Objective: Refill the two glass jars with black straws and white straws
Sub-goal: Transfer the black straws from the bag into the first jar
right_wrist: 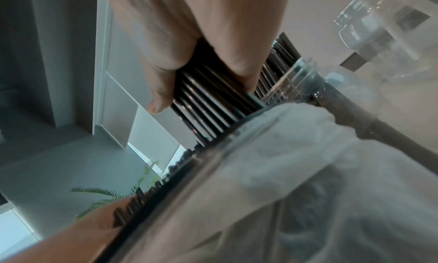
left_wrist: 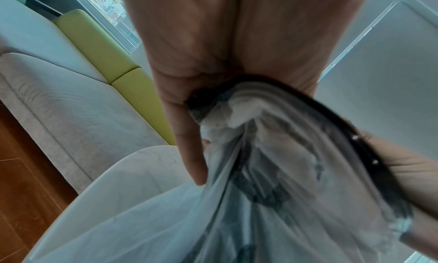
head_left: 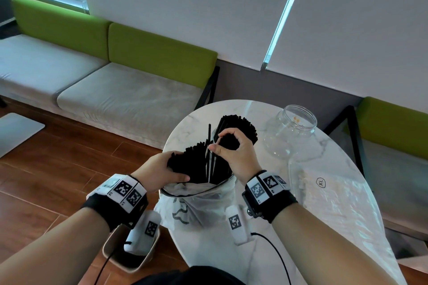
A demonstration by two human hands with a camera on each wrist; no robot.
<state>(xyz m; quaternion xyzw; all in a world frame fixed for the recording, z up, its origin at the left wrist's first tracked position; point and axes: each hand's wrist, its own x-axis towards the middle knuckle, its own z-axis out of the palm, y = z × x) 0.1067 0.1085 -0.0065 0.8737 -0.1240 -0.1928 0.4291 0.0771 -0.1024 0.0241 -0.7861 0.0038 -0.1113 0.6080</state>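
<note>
On the round marble table [head_left: 266, 257] stands a white plastic bag [head_left: 203, 206] full of black straws [head_left: 196, 164]. My left hand [head_left: 171, 169] grips the bag's mouth together with some of those straws; the left wrist view shows the left hand [left_wrist: 189, 117] bunching the bag [left_wrist: 260, 173]. My right hand [head_left: 231, 148] is curled round a bundle of black straws [right_wrist: 208, 102] above the bag. Right behind it, a glass jar holds upright black straws [head_left: 240, 126]. An empty glass jar [head_left: 291, 129] stands further right. A clear bag of white straws [head_left: 301, 178] lies flat on the table.
A beige bin [head_left: 129, 254] sits on the wooden floor below the table's left edge. A bench sofa with green backrests [head_left: 139, 53] runs along the wall behind. Cables hang from both wrist devices.
</note>
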